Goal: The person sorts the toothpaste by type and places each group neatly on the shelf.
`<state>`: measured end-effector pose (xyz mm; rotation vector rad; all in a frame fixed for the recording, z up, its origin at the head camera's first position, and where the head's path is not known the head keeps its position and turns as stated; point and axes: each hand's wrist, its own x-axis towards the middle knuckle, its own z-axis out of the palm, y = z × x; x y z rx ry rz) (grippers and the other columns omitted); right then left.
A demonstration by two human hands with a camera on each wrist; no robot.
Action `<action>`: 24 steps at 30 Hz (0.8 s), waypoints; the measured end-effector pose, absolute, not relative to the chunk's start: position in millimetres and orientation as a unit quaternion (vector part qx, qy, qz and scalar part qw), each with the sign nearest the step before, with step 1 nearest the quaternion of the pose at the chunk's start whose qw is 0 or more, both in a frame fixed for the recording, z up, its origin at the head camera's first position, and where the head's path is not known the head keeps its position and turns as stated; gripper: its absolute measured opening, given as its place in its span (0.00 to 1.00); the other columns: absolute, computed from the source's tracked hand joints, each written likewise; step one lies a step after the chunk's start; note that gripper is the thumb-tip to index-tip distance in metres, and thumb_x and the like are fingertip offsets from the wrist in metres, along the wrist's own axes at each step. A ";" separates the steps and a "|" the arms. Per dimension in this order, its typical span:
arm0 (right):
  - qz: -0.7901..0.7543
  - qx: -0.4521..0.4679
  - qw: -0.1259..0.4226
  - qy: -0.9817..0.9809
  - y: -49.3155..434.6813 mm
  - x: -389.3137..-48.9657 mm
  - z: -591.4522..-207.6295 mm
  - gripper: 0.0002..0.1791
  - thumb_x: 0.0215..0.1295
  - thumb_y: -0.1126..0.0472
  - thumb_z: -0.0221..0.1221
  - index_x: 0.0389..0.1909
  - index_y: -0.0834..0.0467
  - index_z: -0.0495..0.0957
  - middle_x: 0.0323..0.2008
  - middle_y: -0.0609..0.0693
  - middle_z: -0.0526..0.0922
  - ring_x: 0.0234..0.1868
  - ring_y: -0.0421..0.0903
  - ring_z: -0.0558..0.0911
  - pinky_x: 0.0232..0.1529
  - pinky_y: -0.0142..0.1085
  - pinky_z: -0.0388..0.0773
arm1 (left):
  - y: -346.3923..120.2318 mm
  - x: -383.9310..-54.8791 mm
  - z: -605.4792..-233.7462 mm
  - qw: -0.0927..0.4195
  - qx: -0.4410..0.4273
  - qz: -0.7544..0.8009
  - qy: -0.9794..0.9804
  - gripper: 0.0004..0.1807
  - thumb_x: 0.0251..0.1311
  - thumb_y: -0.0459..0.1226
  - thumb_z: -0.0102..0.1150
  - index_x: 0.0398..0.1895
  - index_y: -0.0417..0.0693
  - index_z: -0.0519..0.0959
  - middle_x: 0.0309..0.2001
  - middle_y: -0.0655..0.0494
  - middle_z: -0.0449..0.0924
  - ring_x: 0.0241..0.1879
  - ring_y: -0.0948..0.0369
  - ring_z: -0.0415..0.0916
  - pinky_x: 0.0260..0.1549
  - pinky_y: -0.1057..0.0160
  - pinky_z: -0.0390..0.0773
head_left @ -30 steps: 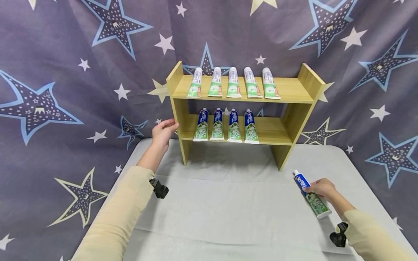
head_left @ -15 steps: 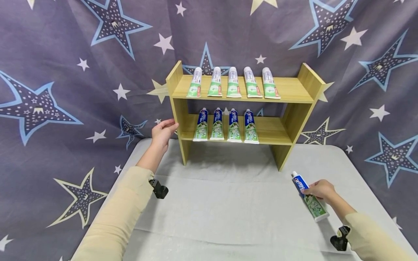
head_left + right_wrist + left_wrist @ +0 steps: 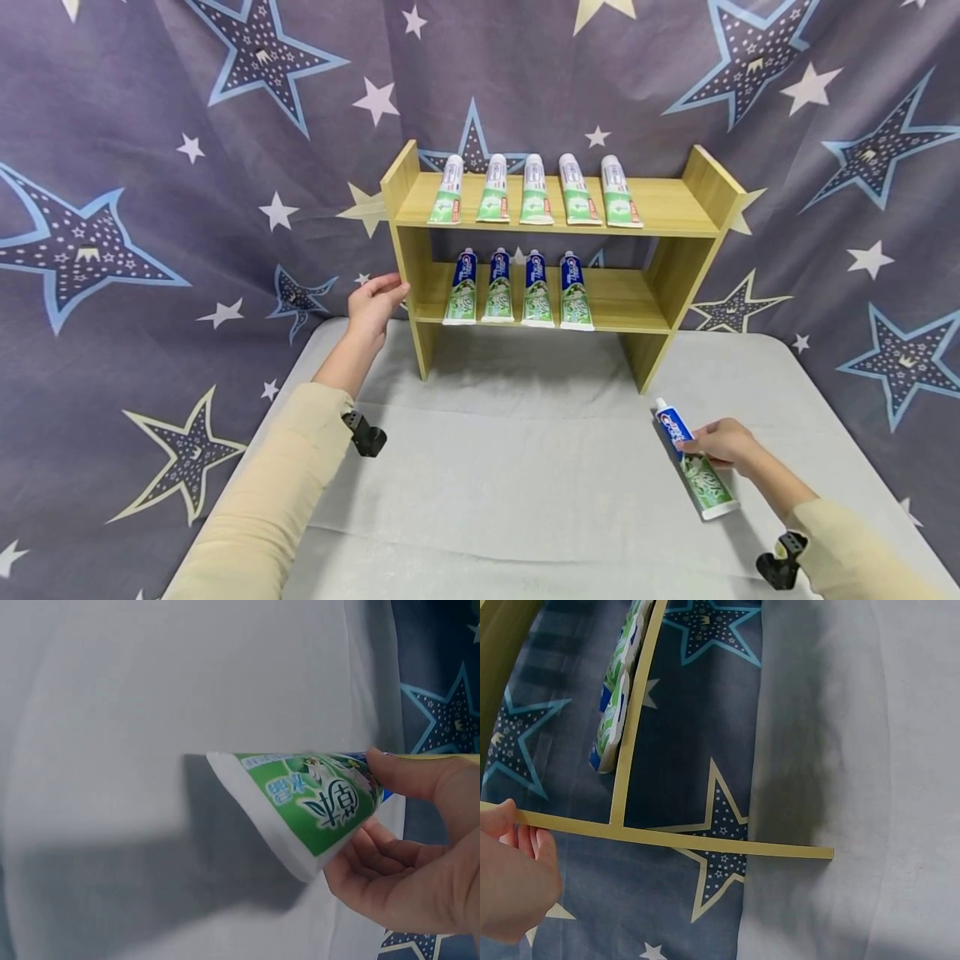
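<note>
My right hand (image 3: 723, 443) pinches a blue and green toothpaste tube (image 3: 703, 485) between thumb and fingers, at the right of the table. Its white cap points toward the shelf; in the right wrist view the tube's flat white end (image 3: 259, 817) faces the camera. With thumb and fingers on either side of the panel edge, my left hand (image 3: 373, 308) grips the left side of the wooden shelf (image 3: 626, 300). Several blue and green tubes (image 3: 537, 287) lie in a row on the lower board. Along the upper board is a row of white and green tubes (image 3: 535, 190).
A grey-white cloth (image 3: 480, 467) covers the table. Behind the shelf hangs a dark curtain (image 3: 525, 75) with a star pattern. To the right of the tubes, both boards show bare wood. A small black camera sits on each wrist.
My right hand has carried the toothpaste tube left and slightly nearer to me. My left hand has stayed on the shelf's side, and the tubes on the boards have not moved.
</note>
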<state>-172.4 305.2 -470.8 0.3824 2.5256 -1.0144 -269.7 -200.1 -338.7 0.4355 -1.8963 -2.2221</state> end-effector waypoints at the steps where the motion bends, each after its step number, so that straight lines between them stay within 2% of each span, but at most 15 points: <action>1: -0.363 0.133 0.195 0.901 303.4 -171.7 -470.5 0.33 0.53 0.54 0.69 0.49 0.77 0.71 0.36 0.62 0.78 0.32 0.45 0.77 0.31 0.33 0.82 | -200.1 -269.3 -338.4 0.094 0.147 -0.749 -0.639 0.23 0.58 0.28 0.61 0.58 0.34 0.74 0.30 0.65 0.77 0.31 0.73 0.77 0.64 0.61 0.74; 3: -0.365 0.125 0.192 0.903 300.3 -170.5 -469.8 0.32 0.52 0.54 0.70 0.48 0.76 0.73 0.36 0.61 0.78 0.32 0.44 0.77 0.31 0.33 0.82 | -200.0 -268.8 -338.0 0.093 0.149 -0.748 -0.641 0.23 0.58 0.28 0.61 0.59 0.35 0.73 0.29 0.66 0.76 0.31 0.73 0.76 0.62 0.64 0.76; 7: -0.379 0.116 0.196 0.897 294.0 -168.7 -466.8 0.30 0.53 0.55 0.69 0.47 0.75 0.74 0.33 0.57 0.78 0.31 0.42 0.77 0.31 0.32 0.82 | -199.7 -268.7 -338.2 0.096 0.152 -0.743 -0.645 0.22 0.59 0.28 0.61 0.58 0.35 0.74 0.29 0.66 0.77 0.31 0.73 0.77 0.48 0.75 0.80; 10: -0.397 0.110 0.207 0.887 289.0 -168.2 -461.8 0.27 0.55 0.56 0.68 0.46 0.74 0.74 0.30 0.52 0.77 0.29 0.41 0.75 0.30 0.31 0.80 | -199.4 -269.0 -338.6 0.098 0.154 -0.741 -0.646 0.22 0.58 0.28 0.61 0.57 0.35 0.74 0.29 0.66 0.77 0.32 0.72 0.77 0.40 0.79 0.79; 13: -0.420 0.105 0.216 0.875 283.6 -168.3 -454.7 0.24 0.57 0.57 0.66 0.45 0.73 0.74 0.25 0.47 0.75 0.28 0.40 0.74 0.29 0.31 0.79 | -199.3 -268.8 -338.8 0.099 0.155 -0.742 -0.645 0.22 0.58 0.28 0.62 0.57 0.35 0.75 0.28 0.67 0.77 0.34 0.71 0.78 0.38 0.80 0.79; 16: -0.440 0.096 0.215 0.866 279.6 -168.7 -447.6 0.23 0.58 0.59 0.65 0.45 0.73 0.73 0.22 0.45 0.74 0.26 0.39 0.74 0.28 0.30 0.78 | -199.1 -268.7 -338.5 0.100 0.156 -0.743 -0.643 0.21 0.58 0.28 0.62 0.56 0.35 0.75 0.28 0.67 0.77 0.33 0.72 0.78 0.41 0.78 0.80; 21: -0.462 0.085 0.215 0.857 275.9 -169.5 -437.1 0.22 0.58 0.59 0.65 0.45 0.72 0.74 0.17 0.41 0.72 0.23 0.37 0.72 0.25 0.27 0.76 | -199.5 -269.0 -338.4 0.097 0.151 -0.747 -0.641 0.22 0.58 0.28 0.61 0.58 0.34 0.74 0.29 0.67 0.77 0.34 0.72 0.78 0.57 0.68 0.79; 24: -0.474 0.082 0.215 0.850 274.4 -170.5 -429.8 0.21 0.58 0.59 0.65 0.44 0.71 0.75 0.17 0.41 0.73 0.22 0.35 0.72 0.24 0.26 0.76 | -199.8 -269.0 -338.5 0.094 0.147 -0.750 -0.638 0.23 0.58 0.27 0.60 0.58 0.34 0.73 0.29 0.66 0.77 0.34 0.72 0.79 0.62 0.63 0.76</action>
